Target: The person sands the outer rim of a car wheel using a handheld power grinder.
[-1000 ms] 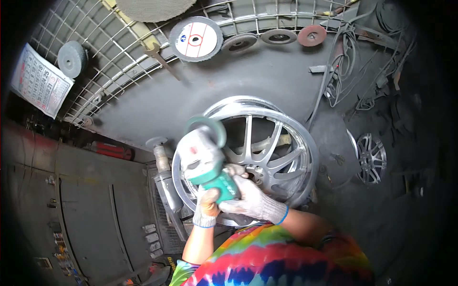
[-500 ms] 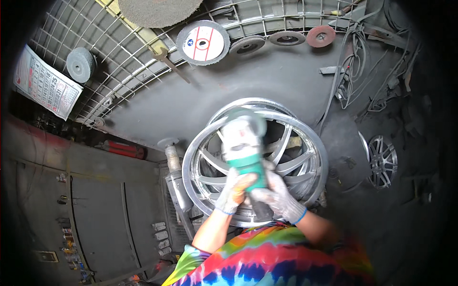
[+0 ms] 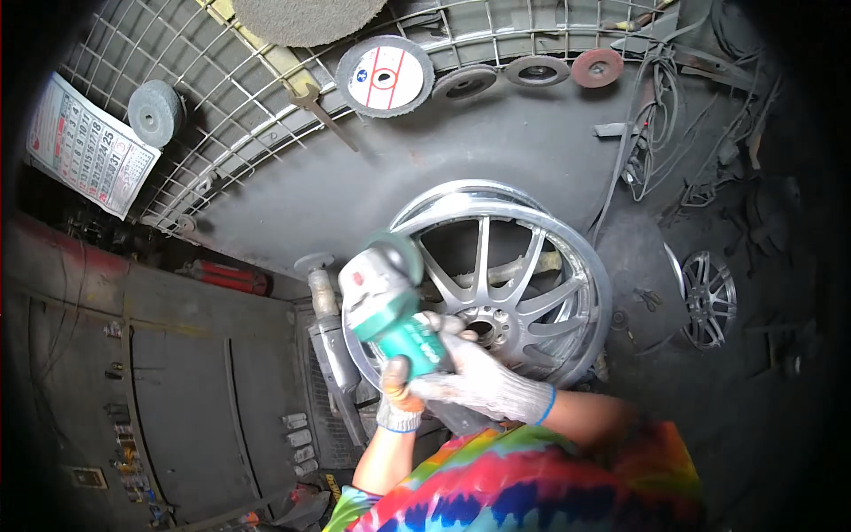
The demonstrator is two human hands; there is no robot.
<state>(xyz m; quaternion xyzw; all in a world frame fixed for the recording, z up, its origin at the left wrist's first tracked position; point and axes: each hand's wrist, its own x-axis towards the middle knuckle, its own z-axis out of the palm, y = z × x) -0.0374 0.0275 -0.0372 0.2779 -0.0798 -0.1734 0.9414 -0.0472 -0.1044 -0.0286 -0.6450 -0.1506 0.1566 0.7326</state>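
Note:
A green and silver angle grinder (image 3: 409, 341) is in both my gloved hands, tilted up to the left. My left hand (image 3: 400, 390) grips it from below and the left, thumb along the side. My right hand (image 3: 483, 377) wraps the body from the right. The disc at the grinder's head is blurred and lies over the upper left edge of a silver alloy wheel (image 3: 483, 257); whether it touches the metal I cannot tell. The spokes and hub of the wheel face me, and a second rim edge shows behind it.
A wire grid (image 3: 266, 89) across the back carries several grinding discs (image 3: 541, 71), a wrench (image 3: 324, 120) and a calendar (image 3: 93, 146). Another alloy wheel (image 3: 709, 288) stands at the right. Cables (image 3: 660, 115) hang at the upper right. A metal post (image 3: 332, 355) stands left of the wheel.
The grinder has moved left from over the wheel's middle to its left edge, both hands with it. The hub and upper spokes now show.

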